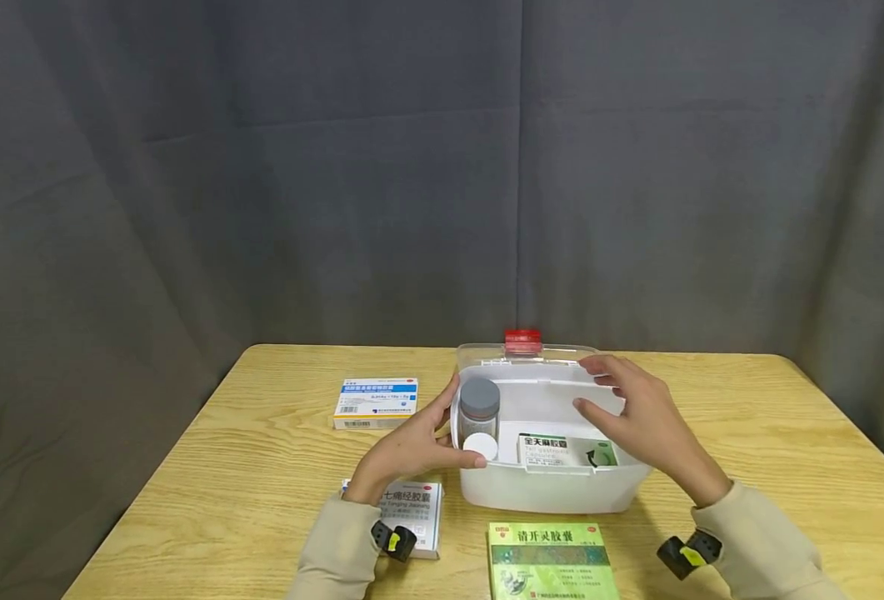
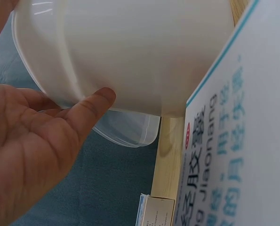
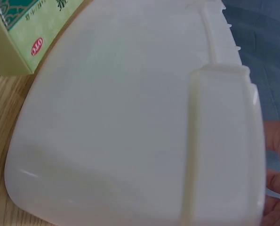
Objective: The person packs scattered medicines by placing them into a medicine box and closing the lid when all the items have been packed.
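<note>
A white plastic storage box (image 1: 554,487) stands on the table, its clear lid with a red latch (image 1: 522,340) tipped open at the back. My left hand (image 1: 415,442) grips the box's left end, thumb over the front rim and a finger pressed on the outer wall (image 2: 125,56). Inside at that end are a grey-capped bottle (image 1: 480,400) and a round white lid (image 1: 481,447). A white-and-green capsule carton (image 1: 554,450) lies inside, farther right. My right hand (image 1: 640,412) hovers over the right end, fingers spread and holding nothing.
A green carton (image 1: 550,562) lies in front of the box. Under the left forearm is a white-and-grey carton (image 1: 419,521), partly hidden by the wrist. A blue-and-white carton (image 1: 376,402) lies at the back left. Behind the wooden table (image 1: 771,433) hangs a dark curtain (image 1: 382,208).
</note>
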